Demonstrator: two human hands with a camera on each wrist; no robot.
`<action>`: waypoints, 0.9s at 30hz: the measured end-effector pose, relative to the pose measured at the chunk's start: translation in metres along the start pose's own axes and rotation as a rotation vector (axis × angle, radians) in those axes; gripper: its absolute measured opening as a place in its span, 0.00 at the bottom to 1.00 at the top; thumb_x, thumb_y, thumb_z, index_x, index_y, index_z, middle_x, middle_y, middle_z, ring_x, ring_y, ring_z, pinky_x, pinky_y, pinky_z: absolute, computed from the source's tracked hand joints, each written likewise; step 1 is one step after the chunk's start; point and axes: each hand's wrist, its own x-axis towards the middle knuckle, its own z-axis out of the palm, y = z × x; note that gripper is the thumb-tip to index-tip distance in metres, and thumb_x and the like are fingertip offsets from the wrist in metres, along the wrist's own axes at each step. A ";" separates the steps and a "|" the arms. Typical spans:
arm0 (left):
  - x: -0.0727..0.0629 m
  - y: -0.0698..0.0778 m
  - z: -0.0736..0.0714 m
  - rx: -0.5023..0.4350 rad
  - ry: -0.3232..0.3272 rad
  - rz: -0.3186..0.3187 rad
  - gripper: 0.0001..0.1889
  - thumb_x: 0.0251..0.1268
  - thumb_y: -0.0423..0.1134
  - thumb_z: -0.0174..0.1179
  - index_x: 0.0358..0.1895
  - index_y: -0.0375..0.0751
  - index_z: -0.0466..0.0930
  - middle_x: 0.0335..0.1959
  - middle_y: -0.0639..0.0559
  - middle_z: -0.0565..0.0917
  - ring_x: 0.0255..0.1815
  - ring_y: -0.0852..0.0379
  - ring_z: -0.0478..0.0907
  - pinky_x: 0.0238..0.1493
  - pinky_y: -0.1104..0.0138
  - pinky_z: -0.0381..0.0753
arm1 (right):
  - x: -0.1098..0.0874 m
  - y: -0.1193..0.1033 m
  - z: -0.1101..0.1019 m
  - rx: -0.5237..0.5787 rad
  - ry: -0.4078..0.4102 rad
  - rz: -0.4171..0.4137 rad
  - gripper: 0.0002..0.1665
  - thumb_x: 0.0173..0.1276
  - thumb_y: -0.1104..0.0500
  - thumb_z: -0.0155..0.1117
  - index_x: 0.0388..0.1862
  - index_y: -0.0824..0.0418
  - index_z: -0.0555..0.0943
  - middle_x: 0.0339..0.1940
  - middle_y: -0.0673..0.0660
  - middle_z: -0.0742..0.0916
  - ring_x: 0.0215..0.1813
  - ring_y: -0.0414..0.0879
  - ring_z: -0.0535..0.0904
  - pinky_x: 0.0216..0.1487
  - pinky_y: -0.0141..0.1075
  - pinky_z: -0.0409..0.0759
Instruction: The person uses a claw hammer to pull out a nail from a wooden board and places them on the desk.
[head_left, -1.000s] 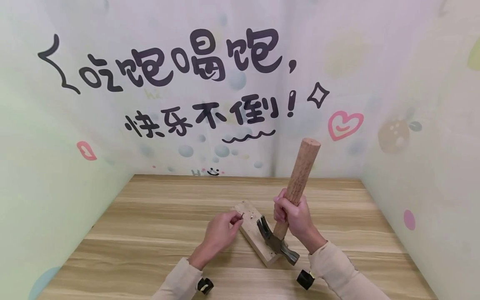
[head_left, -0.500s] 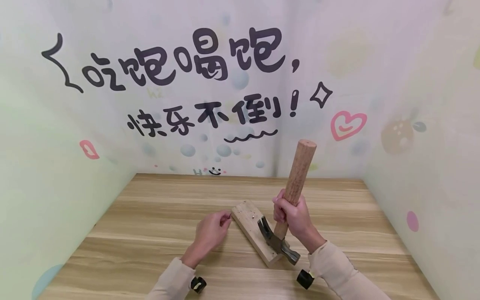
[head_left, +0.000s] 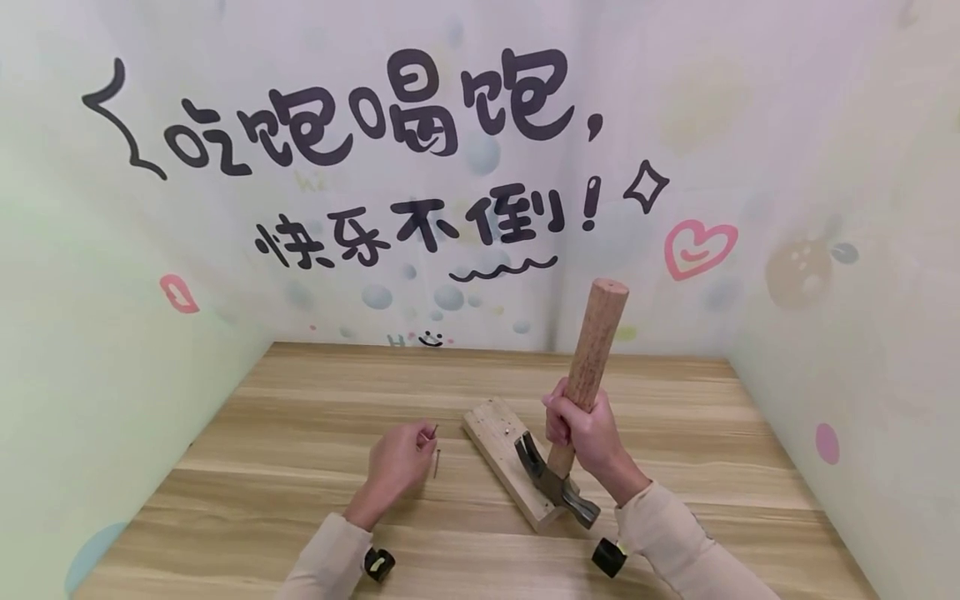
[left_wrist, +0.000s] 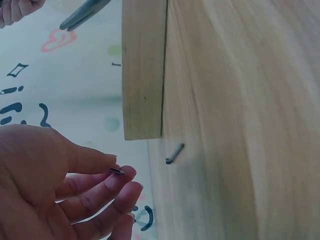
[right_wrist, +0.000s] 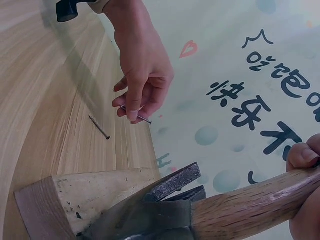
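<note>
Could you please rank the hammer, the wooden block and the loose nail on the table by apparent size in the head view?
1. Hammer, longest overall.
2. Wooden block, shorter; it lies flat and foreshortened, so the gap is unsure.
3. Loose nail, by far the smallest.

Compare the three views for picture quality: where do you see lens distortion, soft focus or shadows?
Head view: wide-angle bending curves the walls and the table edges; light is even, shadows faint. Left wrist view: the left hand fills the near corner, slightly soft, while the loose nail on the table reads clearly. Right wrist view: the hammer looms large and near, and the left forearm throws a soft shadow across the table.
</note>
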 end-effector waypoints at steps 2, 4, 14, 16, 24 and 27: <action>0.001 -0.003 0.000 0.009 -0.008 -0.014 0.02 0.61 0.34 0.64 0.35 0.42 0.85 0.31 0.53 0.87 0.30 0.57 0.82 0.29 0.62 0.78 | 0.000 0.000 0.000 -0.006 0.002 -0.004 0.16 0.68 0.73 0.51 0.22 0.70 0.60 0.09 0.59 0.63 0.10 0.54 0.53 0.10 0.42 0.54; 0.001 -0.006 0.001 0.015 -0.016 -0.023 0.01 0.60 0.33 0.65 0.33 0.42 0.85 0.29 0.54 0.86 0.28 0.58 0.80 0.27 0.62 0.77 | 0.000 -0.001 0.000 -0.009 -0.002 -0.007 0.16 0.68 0.73 0.51 0.22 0.70 0.60 0.09 0.60 0.63 0.10 0.54 0.53 0.10 0.42 0.54; 0.002 -0.015 0.005 -0.013 -0.068 -0.088 0.03 0.58 0.32 0.66 0.29 0.41 0.82 0.28 0.50 0.84 0.28 0.56 0.78 0.28 0.63 0.77 | 0.001 0.001 -0.001 0.008 -0.040 -0.012 0.15 0.68 0.73 0.50 0.22 0.69 0.61 0.09 0.60 0.63 0.10 0.54 0.53 0.10 0.42 0.54; 0.002 -0.017 0.006 -0.016 -0.076 -0.087 0.03 0.57 0.31 0.67 0.29 0.39 0.82 0.27 0.49 0.83 0.28 0.56 0.78 0.28 0.63 0.77 | 0.001 0.001 -0.001 0.009 -0.046 -0.012 0.15 0.69 0.73 0.50 0.22 0.69 0.61 0.09 0.60 0.63 0.10 0.54 0.53 0.10 0.42 0.54; 0.002 -0.018 0.006 -0.008 -0.081 -0.079 0.05 0.56 0.30 0.68 0.27 0.37 0.81 0.23 0.51 0.80 0.25 0.57 0.74 0.27 0.64 0.74 | 0.000 0.000 -0.002 0.004 -0.034 -0.002 0.16 0.69 0.72 0.50 0.21 0.69 0.60 0.09 0.60 0.63 0.11 0.54 0.53 0.10 0.41 0.54; 0.002 -0.018 0.006 0.002 -0.077 -0.072 0.05 0.55 0.30 0.68 0.26 0.37 0.81 0.23 0.51 0.80 0.24 0.57 0.74 0.27 0.64 0.75 | 0.000 -0.001 -0.002 0.003 -0.039 -0.004 0.16 0.69 0.72 0.50 0.22 0.69 0.60 0.09 0.59 0.63 0.10 0.54 0.53 0.10 0.41 0.54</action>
